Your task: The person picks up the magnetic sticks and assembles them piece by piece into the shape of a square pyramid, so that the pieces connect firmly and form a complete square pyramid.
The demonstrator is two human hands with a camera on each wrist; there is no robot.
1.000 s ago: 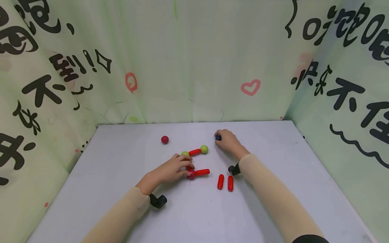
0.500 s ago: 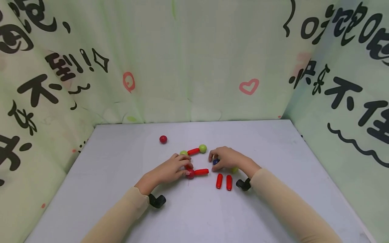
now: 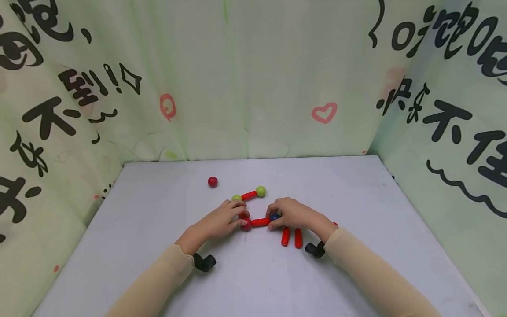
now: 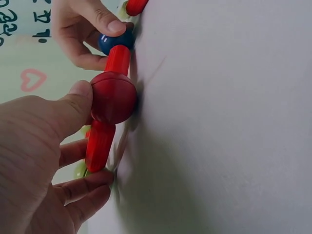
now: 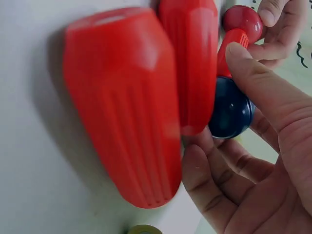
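Note:
My left hand (image 3: 222,222) holds a red ball (image 4: 114,97), its thumb against the ball and its fingers around a red rod (image 4: 100,146) joined to that ball. Another red rod (image 3: 260,222) runs from the ball toward my right hand (image 3: 295,213). My right hand pinches a dark blue ball (image 5: 231,109) between thumb and fingers, and the ball sits right at that rod's end. Farther back, a red rod (image 3: 249,195) lies between two green balls, the right one (image 3: 260,191) in full view and the left one (image 3: 236,197) partly behind my left fingers.
Two loose red rods, a left one (image 3: 285,237) and a right one (image 3: 299,238), lie just below my right hand. A single red ball (image 3: 212,182) rests toward the back of the white table (image 3: 166,189). Printed curtains (image 3: 277,79) enclose the table's back and sides.
My right hand has come from the back of the table toward me and leftward, bringing the blue ball to the rod's end. My left hand has stayed nearly in place.

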